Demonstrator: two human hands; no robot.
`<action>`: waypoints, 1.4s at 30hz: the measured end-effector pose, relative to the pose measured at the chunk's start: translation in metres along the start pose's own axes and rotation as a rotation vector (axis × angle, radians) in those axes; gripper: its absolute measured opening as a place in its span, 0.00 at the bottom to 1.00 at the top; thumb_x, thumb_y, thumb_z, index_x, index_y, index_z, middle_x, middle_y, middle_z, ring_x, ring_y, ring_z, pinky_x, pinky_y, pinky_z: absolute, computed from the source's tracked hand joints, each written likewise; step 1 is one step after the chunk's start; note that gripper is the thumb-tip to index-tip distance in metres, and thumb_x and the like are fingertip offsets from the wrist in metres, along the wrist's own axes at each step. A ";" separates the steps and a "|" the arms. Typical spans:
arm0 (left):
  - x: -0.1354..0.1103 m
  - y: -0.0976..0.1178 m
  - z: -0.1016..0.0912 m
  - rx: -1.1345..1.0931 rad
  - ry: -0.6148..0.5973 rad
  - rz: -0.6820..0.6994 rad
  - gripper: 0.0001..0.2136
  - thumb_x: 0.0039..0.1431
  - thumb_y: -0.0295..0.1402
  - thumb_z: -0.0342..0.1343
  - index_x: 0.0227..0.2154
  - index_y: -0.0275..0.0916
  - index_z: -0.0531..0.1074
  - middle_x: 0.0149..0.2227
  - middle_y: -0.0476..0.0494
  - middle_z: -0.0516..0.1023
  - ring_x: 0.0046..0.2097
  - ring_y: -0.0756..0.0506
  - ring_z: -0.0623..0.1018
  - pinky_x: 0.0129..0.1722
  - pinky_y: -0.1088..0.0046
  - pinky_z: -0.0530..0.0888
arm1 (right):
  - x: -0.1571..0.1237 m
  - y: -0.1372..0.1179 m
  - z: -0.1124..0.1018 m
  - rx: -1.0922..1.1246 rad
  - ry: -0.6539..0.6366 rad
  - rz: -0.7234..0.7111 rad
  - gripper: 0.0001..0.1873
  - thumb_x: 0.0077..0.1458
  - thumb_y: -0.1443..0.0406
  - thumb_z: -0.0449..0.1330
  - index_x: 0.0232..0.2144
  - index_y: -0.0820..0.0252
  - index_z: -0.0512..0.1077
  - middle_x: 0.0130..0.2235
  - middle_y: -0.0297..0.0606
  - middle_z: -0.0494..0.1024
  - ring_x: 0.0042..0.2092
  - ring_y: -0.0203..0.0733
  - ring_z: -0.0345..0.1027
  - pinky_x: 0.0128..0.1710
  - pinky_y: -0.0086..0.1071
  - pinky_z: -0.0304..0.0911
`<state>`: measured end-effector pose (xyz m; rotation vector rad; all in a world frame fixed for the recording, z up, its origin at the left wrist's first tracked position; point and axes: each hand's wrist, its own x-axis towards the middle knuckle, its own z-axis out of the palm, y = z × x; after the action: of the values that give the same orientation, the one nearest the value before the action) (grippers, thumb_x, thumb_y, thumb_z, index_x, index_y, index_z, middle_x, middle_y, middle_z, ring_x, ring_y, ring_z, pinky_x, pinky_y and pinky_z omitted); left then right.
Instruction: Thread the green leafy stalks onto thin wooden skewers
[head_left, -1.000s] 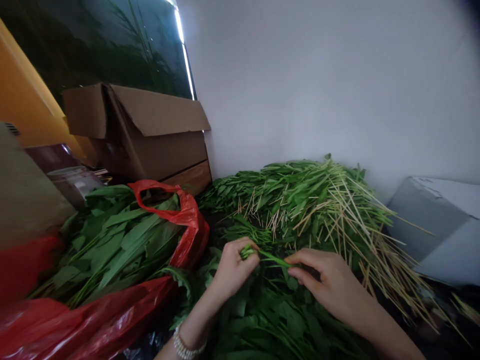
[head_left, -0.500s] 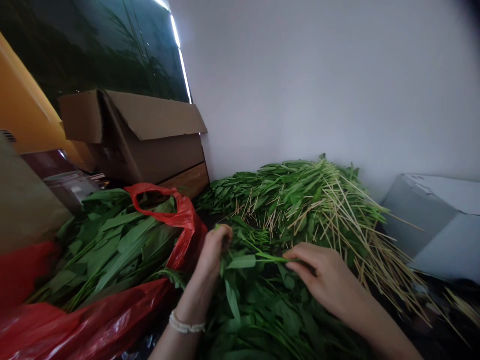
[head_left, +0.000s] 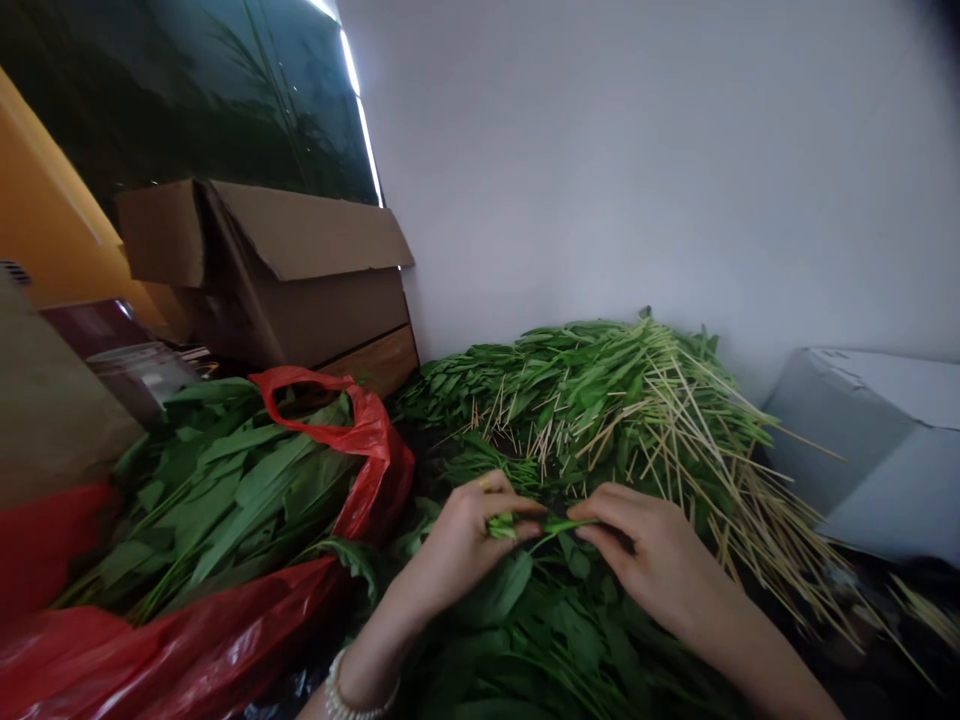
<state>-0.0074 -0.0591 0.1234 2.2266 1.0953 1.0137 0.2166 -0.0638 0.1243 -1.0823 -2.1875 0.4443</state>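
My left hand and my right hand meet over a heap of loose green leaves. Both pinch the same green leafy stem: the left hand's fingers are closed round its folded end, and the right hand's fingertips grip the other end. A bead bracelet sits on my left wrist. Just beyond my hands lies a big pile of leaves threaded on thin wooden skewers.
A red plastic bag full of long green leaves lies at the left. Behind it stands an open cardboard box. A grey box sits at the right, against the white wall.
My left hand reached away to the left into the leaves, then came back to the stem held by my right hand and closed on it. My right hand barely moved.
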 end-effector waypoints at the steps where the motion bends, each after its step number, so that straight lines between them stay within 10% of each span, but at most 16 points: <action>1: -0.001 0.001 0.002 0.046 -0.044 0.033 0.09 0.59 0.33 0.58 0.42 0.43 0.79 0.33 0.46 0.73 0.36 0.48 0.73 0.38 0.74 0.69 | 0.000 -0.001 0.000 -0.001 -0.005 0.000 0.10 0.58 0.71 0.55 0.34 0.56 0.75 0.34 0.34 0.74 0.35 0.38 0.71 0.35 0.30 0.63; 19: -0.008 -0.019 0.016 0.502 -0.149 0.090 0.08 0.58 0.26 0.53 0.40 0.39 0.71 0.39 0.44 0.71 0.39 0.46 0.73 0.39 0.72 0.70 | -0.002 0.001 0.009 -0.138 -0.102 0.046 0.11 0.60 0.69 0.52 0.37 0.57 0.75 0.36 0.38 0.79 0.38 0.43 0.73 0.39 0.35 0.65; 30: 0.011 -0.024 0.028 0.041 0.216 -0.094 0.09 0.55 0.25 0.47 0.25 0.37 0.70 0.27 0.48 0.68 0.33 0.48 0.70 0.36 0.74 0.66 | 0.009 -0.009 0.015 -0.071 -0.070 0.084 0.10 0.61 0.68 0.52 0.37 0.59 0.74 0.35 0.37 0.79 0.37 0.42 0.73 0.37 0.33 0.63; 37: 0.013 -0.056 -0.010 -0.008 0.506 -0.371 0.07 0.52 0.31 0.46 0.23 0.38 0.67 0.22 0.52 0.67 0.28 0.49 0.68 0.30 0.75 0.65 | 0.000 0.008 -0.007 -0.103 0.000 0.125 0.11 0.59 0.65 0.52 0.33 0.56 0.75 0.29 0.36 0.78 0.30 0.40 0.73 0.30 0.30 0.62; 42: 0.018 -0.041 -0.013 -0.089 0.304 -0.202 0.11 0.59 0.32 0.44 0.25 0.38 0.67 0.32 0.45 0.77 0.41 0.46 0.73 0.43 0.72 0.67 | 0.002 0.011 -0.012 -0.114 -0.027 0.138 0.11 0.60 0.64 0.52 0.34 0.55 0.75 0.32 0.36 0.79 0.32 0.41 0.73 0.30 0.30 0.63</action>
<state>-0.0296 -0.0200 0.1121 1.8881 1.3434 1.3120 0.2299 -0.0559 0.1277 -1.3019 -2.1920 0.4012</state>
